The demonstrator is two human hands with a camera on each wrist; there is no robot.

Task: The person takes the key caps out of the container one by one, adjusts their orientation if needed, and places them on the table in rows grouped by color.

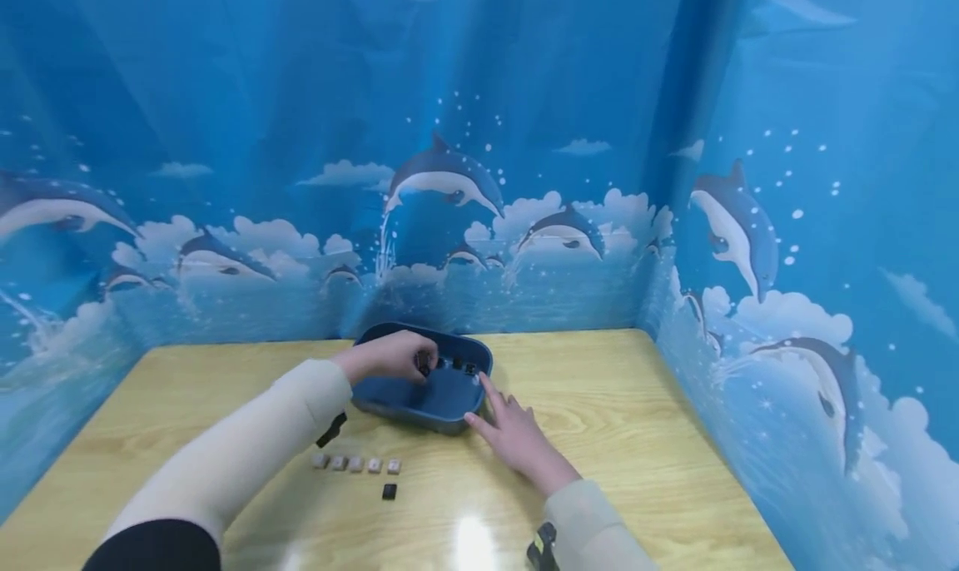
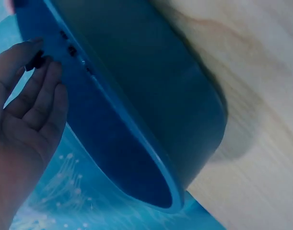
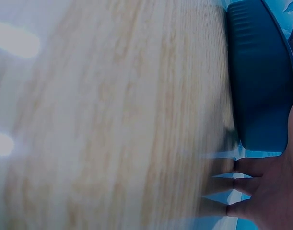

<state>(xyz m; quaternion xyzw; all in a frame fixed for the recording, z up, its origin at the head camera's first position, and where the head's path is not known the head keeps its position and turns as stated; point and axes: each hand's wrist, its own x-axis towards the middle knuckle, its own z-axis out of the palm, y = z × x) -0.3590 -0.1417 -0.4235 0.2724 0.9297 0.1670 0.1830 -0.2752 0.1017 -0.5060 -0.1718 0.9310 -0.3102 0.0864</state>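
Note:
A dark blue plastic basin (image 1: 442, 422) stands toward the back of the wooden table. My left hand (image 1: 393, 355) reaches over it and pinches a small black keycap (image 2: 35, 61) between thumb and fingertips. A few more black keycaps (image 1: 469, 369) lie inside the basin, near its right end. At that end my right hand (image 1: 517, 438) touches the rim, its fingers spread and fairly straight. The right wrist view shows three of its fingers (image 3: 249, 186) stretched beside the basin wall.
On the table in front of the basin, several pale keycaps (image 1: 355, 464) form a row. A single black keycap (image 1: 390, 492) lies nearer to me, below the row's right end. Blue dolphin-printed curtains (image 1: 464, 246) enclose the table (image 1: 622, 438) at the back and right.

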